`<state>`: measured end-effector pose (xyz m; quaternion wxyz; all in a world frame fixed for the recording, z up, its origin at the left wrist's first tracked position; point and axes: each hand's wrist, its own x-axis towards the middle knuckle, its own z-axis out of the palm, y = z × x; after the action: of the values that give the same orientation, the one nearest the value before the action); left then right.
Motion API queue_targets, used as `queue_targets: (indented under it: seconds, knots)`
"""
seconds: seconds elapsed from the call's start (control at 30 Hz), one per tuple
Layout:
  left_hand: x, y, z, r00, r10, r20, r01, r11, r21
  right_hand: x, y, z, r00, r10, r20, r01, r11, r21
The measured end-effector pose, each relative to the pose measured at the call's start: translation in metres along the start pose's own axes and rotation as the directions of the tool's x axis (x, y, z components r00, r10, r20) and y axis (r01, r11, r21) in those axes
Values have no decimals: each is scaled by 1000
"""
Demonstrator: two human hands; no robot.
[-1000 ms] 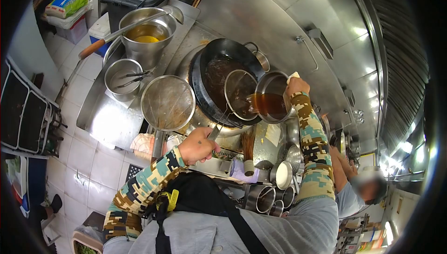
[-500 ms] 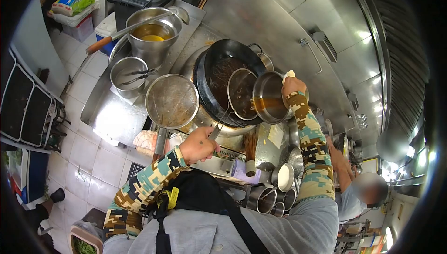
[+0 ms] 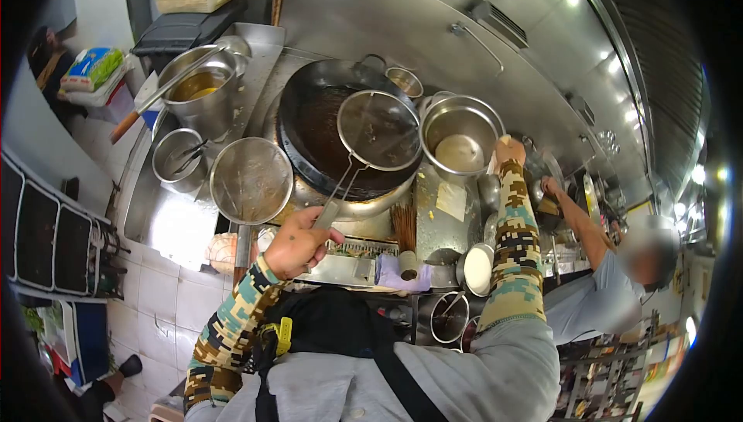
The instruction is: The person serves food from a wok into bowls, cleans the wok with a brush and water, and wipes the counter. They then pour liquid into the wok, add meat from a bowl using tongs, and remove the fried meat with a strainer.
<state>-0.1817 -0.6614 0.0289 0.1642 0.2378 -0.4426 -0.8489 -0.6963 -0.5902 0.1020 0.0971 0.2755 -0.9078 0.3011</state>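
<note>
My left hand is closed around the handle of a round wire-mesh strainer. The strainer's mesh hangs over a large black wok with dark liquid in it; small dark bits lie on the mesh. My right hand grips the rim of a steel pot, with a bit of pale cloth at the fingers. The pot is upright to the right of the wok, with its inner bottom showing pale. A second mesh strainer rests left of the wok.
Left of the wok stand a steel pot with yellow oil, a ladle across it, and a smaller pot with tongs. A bamboo brush lies in front. A co-worker reaches in at the right.
The steel pot has gone from tilted, with brown liquid at its lip over the strainer, to upright and right of the wok. The strainer still hangs over the wok, and the view has shifted.
</note>
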Motion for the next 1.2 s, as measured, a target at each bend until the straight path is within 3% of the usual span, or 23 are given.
queue_targets:
  seconds: [0.03,0.1,0.13,0.2,0.27,0.37,0.4,0.5,0.53,0.6,0.67,0.77,0.83,0.9,1.0,1.03,1.1,1.17,1.2]
  knots:
    - [2,1,5,1000,13,-11,-13,1000,-16,1,27,0,989,142,39,-147,972,184]
    - [4,1,18,999,35,-35,-36,998,-43,38,129,33,962,268,56,-274,938,212]
    - [8,0,21,998,39,-40,-42,996,-75,19,128,29,904,423,65,-415,830,372]
    - [12,1,35,997,30,-78,-31,999,-16,16,167,44,818,569,84,-517,663,541]
    - [17,4,47,994,17,-107,-14,1000,26,8,194,51,764,629,145,-550,517,656]
    - [30,8,67,996,-19,-89,25,998,63,14,248,81,757,650,70,-544,567,619]
    - [33,9,76,998,-16,-61,21,996,83,9,262,92,753,654,77,-520,520,677]
    - [51,7,106,1000,-9,23,7,994,107,-15,263,76,733,639,235,-611,465,640]
    - [59,1,118,999,-11,49,6,996,89,-15,294,90,790,526,316,-554,391,735]
    - [86,-8,142,989,-27,144,24,999,21,-36,260,58,792,493,360,-568,377,732]
    - [109,-26,171,977,-59,204,52,998,39,-44,269,48,784,459,418,-597,373,710]
    - [134,-57,214,974,-59,221,60,998,4,-73,273,37,797,548,253,-480,321,817]
    - [151,-78,234,974,-69,216,69,998,3,-106,269,12,809,533,246,-456,306,836]
    - [167,-98,247,971,-103,216,94,994,48,-141,281,-1,878,427,215,-310,167,936]
    - [175,-111,258,948,-273,163,273,962,21,-199,229,-63,911,316,265,-277,-6,961]
    - [174,-113,256,928,-301,221,307,952,7,-216,221,-76,934,237,266,-260,-56,964]
    - [165,-117,237,887,-339,314,362,932,-18,-252,156,-117,905,223,361,-325,-183,928]
    - [153,-127,201,807,-389,444,434,901,1,-285,131,-128,899,-116,423,-437,-309,844]
    - [143,-124,183,735,-412,539,493,870,-8,-303,106,-128,874,-29,484,-469,-303,829]
